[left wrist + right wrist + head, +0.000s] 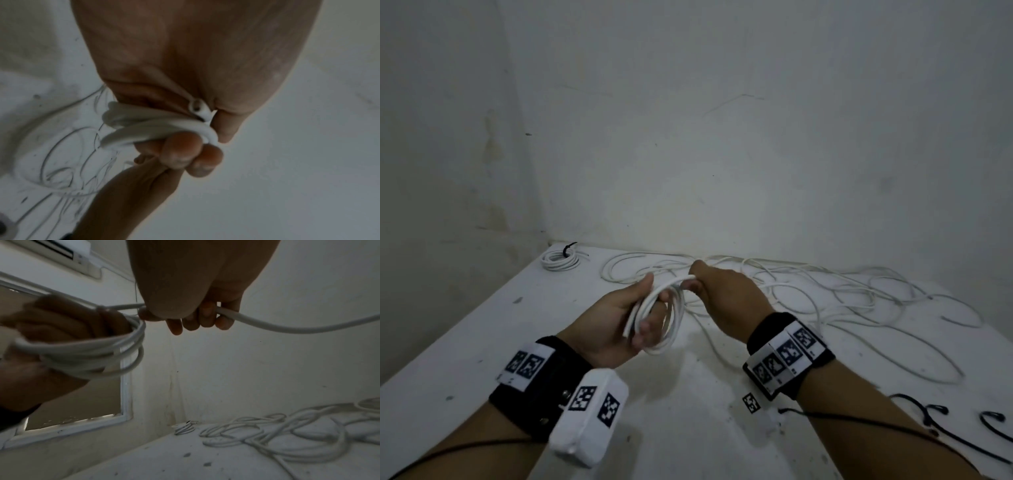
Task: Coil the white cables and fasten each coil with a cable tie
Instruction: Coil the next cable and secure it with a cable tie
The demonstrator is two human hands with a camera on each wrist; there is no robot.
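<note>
My left hand (633, 315) holds a coil of white cable (671, 318) above the white table (517, 325), with several loops lying across its palm and fingers (180, 152). The cable's cut end (197, 107) shows beside the thumb. My right hand (709, 284) grips the same cable's running strand (267, 324) just right of the coil, fingers curled round it. From there the strand runs off to the loose white cables (842, 291) spread over the table. A finished coil (561, 259) bound with a black tie lies in the far left corner.
Walls close off the table at the back and left. Black cable ties (941, 416) lie near the front right edge. A small marker tag (751, 402) sits on the table between my forearms. In the right wrist view a window (82, 402) is set in the left wall.
</note>
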